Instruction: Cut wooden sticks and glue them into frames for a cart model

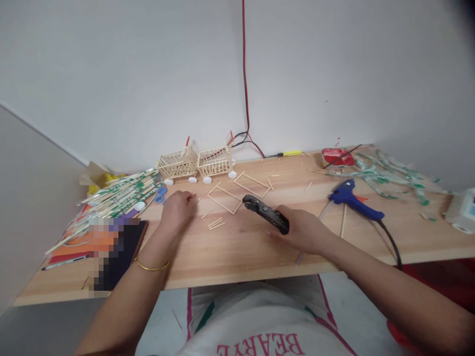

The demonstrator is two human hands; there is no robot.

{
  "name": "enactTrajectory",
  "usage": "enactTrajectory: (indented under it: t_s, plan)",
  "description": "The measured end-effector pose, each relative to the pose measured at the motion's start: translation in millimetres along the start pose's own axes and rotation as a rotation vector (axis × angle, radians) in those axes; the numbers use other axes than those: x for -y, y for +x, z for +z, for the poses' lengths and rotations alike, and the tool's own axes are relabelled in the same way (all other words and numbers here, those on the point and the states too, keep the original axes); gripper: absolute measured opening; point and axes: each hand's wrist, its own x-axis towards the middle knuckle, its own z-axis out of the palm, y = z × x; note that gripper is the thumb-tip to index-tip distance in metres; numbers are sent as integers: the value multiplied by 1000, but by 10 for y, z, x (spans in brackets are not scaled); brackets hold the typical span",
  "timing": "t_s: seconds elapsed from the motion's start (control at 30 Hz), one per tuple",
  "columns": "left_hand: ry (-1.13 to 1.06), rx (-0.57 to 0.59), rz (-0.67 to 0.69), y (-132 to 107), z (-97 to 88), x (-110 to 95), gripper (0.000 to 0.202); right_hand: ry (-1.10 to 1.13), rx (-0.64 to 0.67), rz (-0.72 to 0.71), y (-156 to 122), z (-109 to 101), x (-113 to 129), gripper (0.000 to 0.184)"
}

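My right hand (302, 230) is closed round the handles of black cutting pliers (264, 210), whose jaws point left over the wooden table (241, 257). My left hand (178, 208) rests on the table with fingers curled in a pinch on a thin wooden stick (195, 200). A few short cut sticks (215, 223) lie between the hands. Just beyond them lie two flat rectangular stick frames (224, 199) (252, 184). Two small stick-built carts (177, 164) (215, 162) with white wheels stand at the back by the wall.
A blue glue gun (352, 199) with black cord lies at right. Packets of sticks (122, 195) and coloured paper (74, 242) pile up at left. Torn green wrappers (386, 173), a red tape roll (336, 156), a yellow screwdriver (287, 154) and red wires (245, 99) are at the back.
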Motion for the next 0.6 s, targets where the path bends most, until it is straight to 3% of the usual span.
enactTrajectory:
  t_s: [0.17,0.3,0.33,0.43,0.47,0.6]
  plan:
    - [-11,16,-14,76,44,-46,17,-25,-28,-27,77,43,94,31]
    - [-154,-14,17,-28,34,-134,20,19,-57,-45,85,61,136,29]
    - [-238,-13,21,-91,23,-183,22,44,-68,-56,76,58,145,28]
    - [-1006,89,-28,-338,3,-405,30,139,-112,-99,27,32,187,27]
    - [-1173,129,-65,-422,4,-492,32,163,-126,-111,6,20,205,28]
    - [-1495,186,-141,-649,32,-793,21,158,-155,-147,-77,-32,279,34]
